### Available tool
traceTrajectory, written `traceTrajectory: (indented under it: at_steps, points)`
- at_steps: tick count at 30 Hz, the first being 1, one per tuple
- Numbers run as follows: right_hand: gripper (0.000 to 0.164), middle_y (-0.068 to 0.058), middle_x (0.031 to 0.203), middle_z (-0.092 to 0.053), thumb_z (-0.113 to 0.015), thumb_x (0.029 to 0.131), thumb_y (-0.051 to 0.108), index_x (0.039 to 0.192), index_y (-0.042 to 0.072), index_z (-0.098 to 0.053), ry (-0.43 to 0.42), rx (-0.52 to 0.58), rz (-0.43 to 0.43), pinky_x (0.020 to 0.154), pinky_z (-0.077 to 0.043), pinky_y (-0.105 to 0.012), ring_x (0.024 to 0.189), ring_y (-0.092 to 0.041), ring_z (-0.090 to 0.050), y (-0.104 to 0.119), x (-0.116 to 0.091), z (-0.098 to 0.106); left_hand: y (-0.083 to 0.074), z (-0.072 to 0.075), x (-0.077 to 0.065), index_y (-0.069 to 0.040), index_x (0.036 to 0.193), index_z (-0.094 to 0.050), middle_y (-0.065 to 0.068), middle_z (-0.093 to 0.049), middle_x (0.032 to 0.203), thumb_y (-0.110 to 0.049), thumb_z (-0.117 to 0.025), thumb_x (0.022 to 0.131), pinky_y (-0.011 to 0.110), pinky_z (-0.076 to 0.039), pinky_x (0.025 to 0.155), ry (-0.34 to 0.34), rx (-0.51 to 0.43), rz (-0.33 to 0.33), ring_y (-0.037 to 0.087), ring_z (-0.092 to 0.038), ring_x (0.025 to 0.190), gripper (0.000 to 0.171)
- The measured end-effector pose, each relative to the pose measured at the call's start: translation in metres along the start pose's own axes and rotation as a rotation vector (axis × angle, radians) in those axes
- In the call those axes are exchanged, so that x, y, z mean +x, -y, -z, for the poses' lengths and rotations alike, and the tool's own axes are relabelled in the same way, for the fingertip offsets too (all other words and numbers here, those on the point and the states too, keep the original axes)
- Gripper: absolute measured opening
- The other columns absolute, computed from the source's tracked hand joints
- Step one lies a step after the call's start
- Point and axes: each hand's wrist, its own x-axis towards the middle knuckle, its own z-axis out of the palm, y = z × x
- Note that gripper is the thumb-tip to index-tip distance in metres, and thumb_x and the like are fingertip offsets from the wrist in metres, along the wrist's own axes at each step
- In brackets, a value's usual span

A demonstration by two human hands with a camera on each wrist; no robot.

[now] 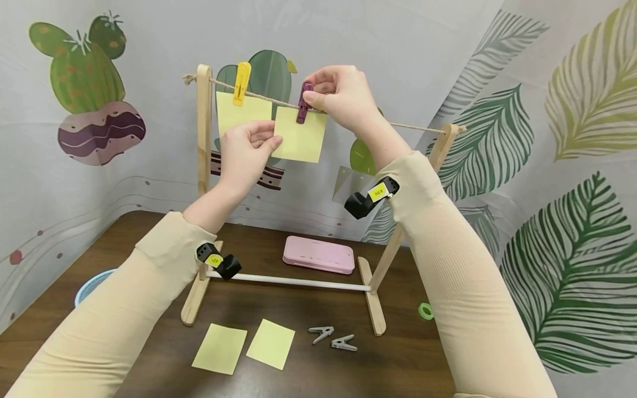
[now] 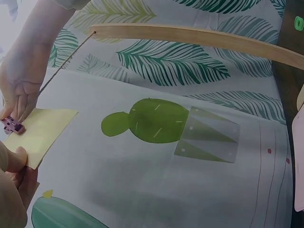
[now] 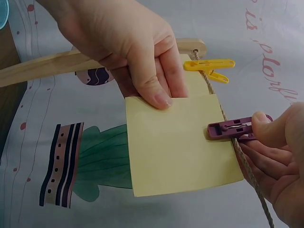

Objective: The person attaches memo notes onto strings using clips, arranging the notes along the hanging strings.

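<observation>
Paper notes (image 1: pixel 301 142) — four, clips (image 1: pixel 302 108) — four

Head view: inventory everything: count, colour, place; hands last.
table: 1, brown, below
stand: 1, tan, on table
crossbar: 1, white, stand's base
rope: 1, tan, stand's top
upper notes: 2, yellow, at rope
lower notes: 2, yellow, table front
yellow clip: 1, yellow, on rope
purple clip: 1, purple, on rope
table clips: 2, grey, front
case: 1, pink, behind crossbar
ring: 1, green, table right
container: 1, blue, table left
backdrop: 1, printed white, behind
wrist devices: 2, black, cuffs
sleeves: 2, cream, arms
left hand: 1, bare, pinching right upper note
right hand: 1, bare, pinching purple clip
</observation>
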Motion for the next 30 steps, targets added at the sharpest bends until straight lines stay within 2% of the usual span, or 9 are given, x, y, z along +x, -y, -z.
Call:
traceTrajectory:
  at_steps: [7,18,25,27,30]
  points:
    - [0.032,-0.008,0.111,-0.072,-0.069,0.092,0.02,0.121,0.007,-0.067,0.027,-0.002,0.024,0.089,-0.051,-0.022,0.098,-0.008,-0.065,-0.0014,-0.0007,0.0001,0.0012,0.0011,-0.0002,0.004,0.117,-0.068,0.02,-0.072,0.109,-0.012,-0.069,0.091,0.028,-0.054,0.092,0.005,0.009,0.003,0.025,-0.07,0.104,0.03]
    - [0.037,-0.01,0.12,-0.07,-0.068,0.093,0.022,0.125,0.006,-0.065,0.031,0.007,0.089,0.096,-0.05,-0.023,0.11,-0.012,-0.067,-0.0063,-0.0045,-0.0018,0.0039,0.001,-0.0009,0.005,0.116,-0.069,0.021,-0.072,0.108,-0.012,-0.07,0.091,0.026,-0.053,0.091,0.006,-0.014,0.001,0.026,-0.07,0.102,0.03]
    - [0.038,-0.008,0.122,-0.07,-0.065,0.095,0.025,0.128,0.006,-0.064,0.016,-0.045,0.127,0.095,-0.049,-0.021,0.112,-0.011,-0.066,-0.0077,-0.006,-0.0049,0.0073,0.0015,-0.0034,0.004,0.117,-0.068,0.021,-0.072,0.109,-0.016,-0.07,0.091,0.026,-0.054,0.091,0.028,-0.028,0.015,0.026,-0.07,0.102,0.032]
    - [0.038,-0.007,0.123,-0.069,-0.063,0.096,0.025,0.129,0.006,-0.063,0.002,-0.058,0.139,0.095,-0.049,-0.021,0.112,-0.011,-0.066,-0.0075,-0.0062,-0.0055,0.0079,0.002,-0.0049,0.003,0.117,-0.068,0.02,-0.072,0.109,-0.018,-0.07,0.092,0.024,-0.054,0.089,0.035,-0.033,0.023,0.023,-0.07,0.1,0.033]
    - [0.039,-0.006,0.125,-0.068,-0.062,0.097,0.025,0.131,0.006,-0.062,-0.022,-0.074,0.152,0.095,-0.049,-0.02,0.114,-0.011,-0.065,-0.0071,-0.0065,-0.0061,0.0093,0.0024,-0.0072,0.002,0.117,-0.069,0.02,-0.072,0.107,-0.021,-0.07,0.091,0.019,-0.054,0.083,0.04,-0.045,0.027,0.011,-0.071,0.09,0.034]
